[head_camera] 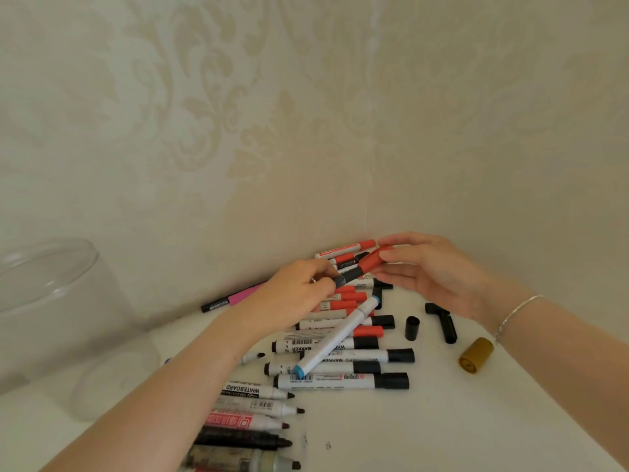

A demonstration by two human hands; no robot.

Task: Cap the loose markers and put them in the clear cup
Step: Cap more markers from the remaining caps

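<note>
A clear cup (51, 301), wide and see-through with a rounded rim, is standing at the far left of the white tabletop (476, 420), well apart from the heap of markers (340, 349) that is lying across the middle. Most of that heap is made of white whiteboard markers with black or red caps, lined up roughly side by side, while nearer the camera several uncapped ones are showing their dark tips. One white marker with blue ends (337, 337) is lying slantwise on top of the others. Above the pile, the left hand (292, 294) is pinching the dark barrel of a marker (350, 274), and the right hand (432, 274) (a thin silver bracelet (514, 313) is circling its wrist) is gripping the red cap (372, 258) at that marker's other end; whether the cap is fully seated I cannot tell. To the right, a black clip-style cap (442, 321), a short black cap (412, 328) and a gold cap (476, 354) are lying loose. A pink-and-black pen (231, 298) is resting near the wall, which is covered in pale cream damask wallpaper (238, 114).
</note>
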